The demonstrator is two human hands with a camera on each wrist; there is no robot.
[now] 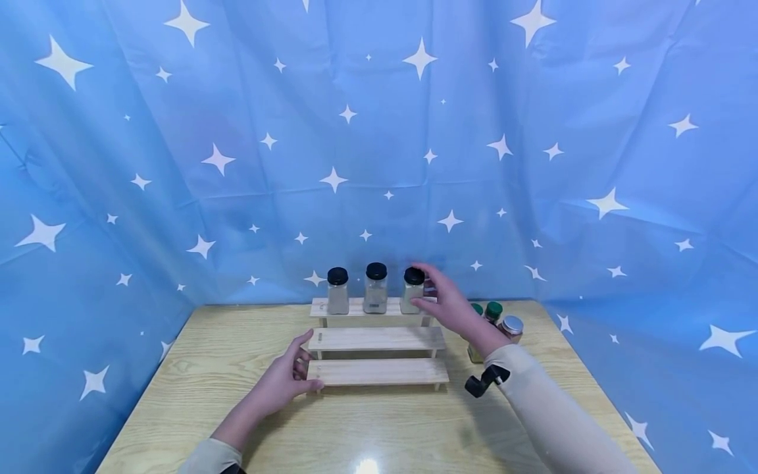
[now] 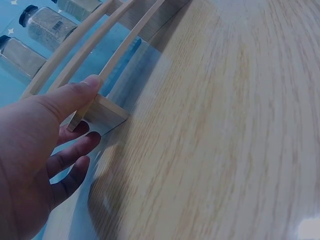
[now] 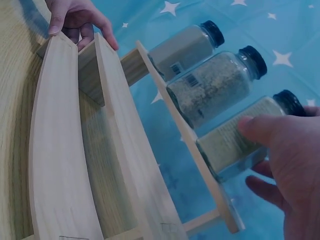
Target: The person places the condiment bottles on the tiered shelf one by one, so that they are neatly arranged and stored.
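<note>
A three-tier wooden rack [image 1: 379, 372] stands on the table. My left hand [image 1: 284, 378] grips the left end of its lowest shelf, thumb on top and fingers around the end, as the left wrist view [image 2: 55, 135] shows too. Along the top shelf stand three glass spice jars with black caps: a left jar [image 1: 338, 293], a middle jar [image 3: 212, 87] with coarse flaky contents, and a right jar [image 3: 245, 135] with pale greenish contents. My right hand [image 1: 447, 303] holds that right jar, its thumb on the glass side and a finger behind the cap.
Right of the rack, partly behind my right forearm, stand several more jars, among them a green-capped jar [image 1: 493, 311] and a silver-lidded jar [image 1: 512, 326]. A blue star-patterned curtain [image 1: 379, 131] hangs close behind the wood-grain table [image 1: 249, 329].
</note>
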